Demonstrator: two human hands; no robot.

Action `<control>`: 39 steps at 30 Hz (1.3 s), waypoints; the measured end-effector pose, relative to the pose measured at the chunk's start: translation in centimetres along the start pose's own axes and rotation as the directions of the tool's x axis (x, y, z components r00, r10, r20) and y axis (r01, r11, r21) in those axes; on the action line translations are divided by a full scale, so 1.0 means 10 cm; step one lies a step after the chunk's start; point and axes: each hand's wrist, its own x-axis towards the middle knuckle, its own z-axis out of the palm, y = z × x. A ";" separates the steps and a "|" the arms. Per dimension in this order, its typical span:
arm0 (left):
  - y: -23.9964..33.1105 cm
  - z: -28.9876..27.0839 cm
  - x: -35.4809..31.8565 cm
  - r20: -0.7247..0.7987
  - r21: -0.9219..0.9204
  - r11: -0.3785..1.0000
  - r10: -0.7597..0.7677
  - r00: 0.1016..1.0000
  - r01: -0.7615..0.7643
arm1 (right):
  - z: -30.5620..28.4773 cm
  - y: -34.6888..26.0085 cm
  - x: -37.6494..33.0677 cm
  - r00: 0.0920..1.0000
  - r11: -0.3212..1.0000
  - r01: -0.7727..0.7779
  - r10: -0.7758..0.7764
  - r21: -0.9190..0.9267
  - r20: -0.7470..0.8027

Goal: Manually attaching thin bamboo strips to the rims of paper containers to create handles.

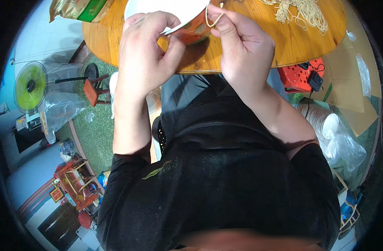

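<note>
Two hands are in view, the left hand [147, 50] and the right hand [241, 46]. One round wooden table [250, 50] carries one red bowl [193, 30] with one white lid [162, 8], one rubber band [213, 19] looped at the right fingers, one loose pile of rubber bands [302, 12] and one green and gold bag [80, 9]. On the floor stand one green fan [30, 86], one small red stool [94, 90] and one red crate [298, 75].

Tan-and-green foil pouch [76, 9] lying at far left edge of my counter [258, 50], beyond my left hand [147, 54].
</note>
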 end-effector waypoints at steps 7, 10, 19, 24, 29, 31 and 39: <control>0.03 -0.06 -0.01 0.010 0.002 0.999 0.054 0.999 -0.054 | -0.16 -0.13 0.07 0.935 0.926 -0.351 0.338 0.136 0.108; 0.05 -0.05 -0.01 -0.218 0.014 0.987 0.162 0.962 -0.163 | -0.31 -0.26 0.10 0.802 0.741 -0.598 0.548 0.306 0.240; 0.83 -0.34 -0.33 -0.053 -0.694 0.657 0.364 0.930 -0.296 | -0.40 -0.28 0.00 0.604 0.411 -0.792 0.633 0.451 0.484; 1.35 -0.23 0.02 -0.303 -0.641 0.674 0.219 0.928 -0.368 | -0.48 -0.28 0.01 0.631 0.446 -0.768 0.651 0.460 0.423; 1.38 -0.60 -0.30 -0.287 -0.676 0.656 0.184 0.940 -0.335 | -0.49 -0.26 -0.04 0.631 0.471 -0.775 0.615 0.422 0.472; 1.13 -0.52 -0.23 -0.284 -0.663 0.680 0.159 0.946 -0.313 | -0.41 -0.31 -0.04 0.612 0.466 -0.791 0.610 0.396 0.504; 0.86 -0.58 -0.44 -0.228 -0.736 0.626 0.127 0.965 -0.256 | -0.43 -0.43 -0.07 0.593 0.406 -0.799 0.649 0.443 0.476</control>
